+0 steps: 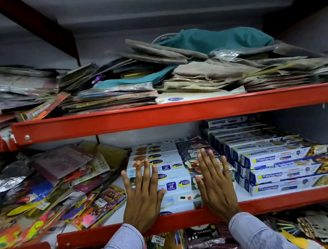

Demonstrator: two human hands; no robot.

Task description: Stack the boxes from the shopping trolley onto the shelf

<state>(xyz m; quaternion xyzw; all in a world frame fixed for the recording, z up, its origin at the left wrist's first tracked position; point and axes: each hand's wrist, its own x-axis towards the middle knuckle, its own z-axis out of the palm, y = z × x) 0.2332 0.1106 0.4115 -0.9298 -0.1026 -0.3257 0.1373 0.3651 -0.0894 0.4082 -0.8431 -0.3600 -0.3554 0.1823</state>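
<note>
A stack of long white-and-blue wrap boxes (pixel 175 176) lies on the middle shelf (pixel 290 199), which has a red front edge. My left hand (pixel 144 196) lies flat on the front left of the stack, fingers spread. My right hand (pixel 214 182) lies flat on the stack's right part, fingers spread too. Neither hand grips anything. To the right stands a second, stepped stack of blue Freshwrapp boxes (pixel 285 159). The shopping trolley is out of view.
Loose colourful party packets (pixel 50 194) are heaped on the shelf left of the boxes. The upper shelf (pixel 158 114) carries piles of flat packets and a teal cloth bag (pixel 211 41). Below the middle shelf hang foil balloon packs (pixel 205 240).
</note>
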